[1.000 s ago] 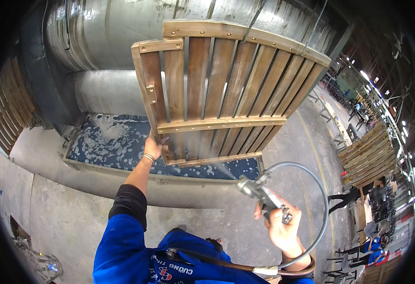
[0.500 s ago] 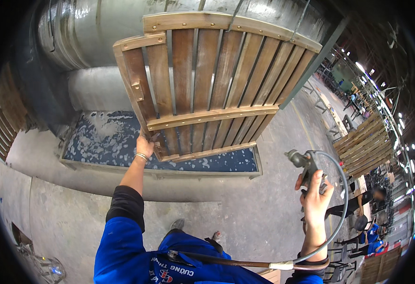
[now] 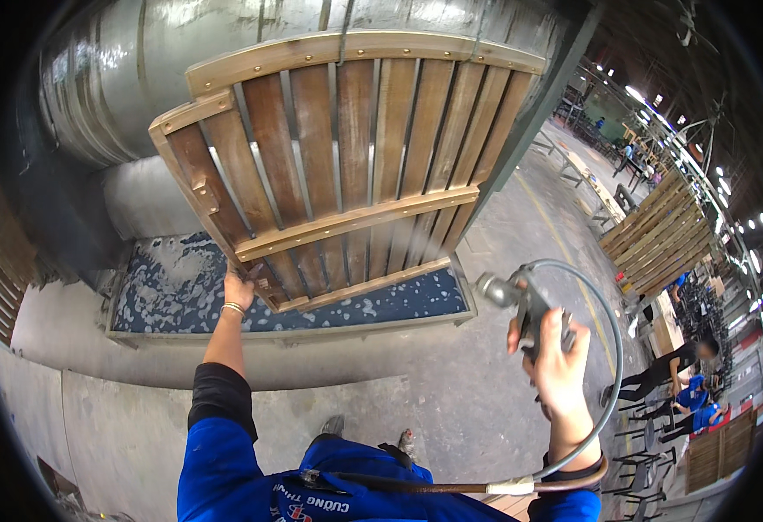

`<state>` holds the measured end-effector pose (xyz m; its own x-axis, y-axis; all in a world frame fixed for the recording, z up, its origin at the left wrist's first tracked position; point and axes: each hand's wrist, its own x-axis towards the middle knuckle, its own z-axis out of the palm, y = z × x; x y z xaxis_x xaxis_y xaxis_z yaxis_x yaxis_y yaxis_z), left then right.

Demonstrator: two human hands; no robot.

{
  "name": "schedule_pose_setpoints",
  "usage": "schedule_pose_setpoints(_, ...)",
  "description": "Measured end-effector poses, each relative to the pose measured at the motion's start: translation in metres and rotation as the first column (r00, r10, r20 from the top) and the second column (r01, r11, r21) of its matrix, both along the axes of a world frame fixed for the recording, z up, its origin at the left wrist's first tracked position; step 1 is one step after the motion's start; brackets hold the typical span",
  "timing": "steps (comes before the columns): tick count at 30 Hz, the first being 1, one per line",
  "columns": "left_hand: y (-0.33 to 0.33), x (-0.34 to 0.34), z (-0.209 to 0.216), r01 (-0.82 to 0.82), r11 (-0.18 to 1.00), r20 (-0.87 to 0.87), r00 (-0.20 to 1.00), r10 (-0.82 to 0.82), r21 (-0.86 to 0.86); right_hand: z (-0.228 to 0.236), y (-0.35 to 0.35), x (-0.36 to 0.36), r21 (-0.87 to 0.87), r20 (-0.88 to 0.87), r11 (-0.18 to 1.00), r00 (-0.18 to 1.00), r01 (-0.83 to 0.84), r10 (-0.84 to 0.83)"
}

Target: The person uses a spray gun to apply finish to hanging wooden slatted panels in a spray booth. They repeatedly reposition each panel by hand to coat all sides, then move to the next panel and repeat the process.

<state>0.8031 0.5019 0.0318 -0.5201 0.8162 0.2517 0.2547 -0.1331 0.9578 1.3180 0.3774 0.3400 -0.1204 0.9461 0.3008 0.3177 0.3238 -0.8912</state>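
The fingers of the left hand are partly hidden by the wooden panel, as is part of the tank. The grip of the spray gun is mostly covered by the right hand. The metal drum is cut off above, the blue shirt below.

White capital lettering, two short words, stands across the chest of the person's blue jacket; from here I see it placed between the left fingers and the right fingers, closer to the wearer's body than either, and inverted as viewed from above. Adjoining it, a red-and-white emblem, partly cut off by the lower edge of view. Beyond the right fingers, any marks on the distant workers' blue shirts are too small to read.
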Motion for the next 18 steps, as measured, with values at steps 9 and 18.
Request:
schedule_pose_setpoints(9,0.022,-0.027,-0.01,0.011,0.997,-0.082,0.996,-0.017,-0.082,0.007,0.046,0.034,0.047,0.005,0.92,0.921,0.388,-0.389)
schedule_pose_setpoints(18,0.042,-0.045,-0.011,0.127,0.991,0.025,0.992,-0.126,-0.052,0.0,0.033,0.041,-0.031,-0.046,0.91,0.909,0.413,-0.415)
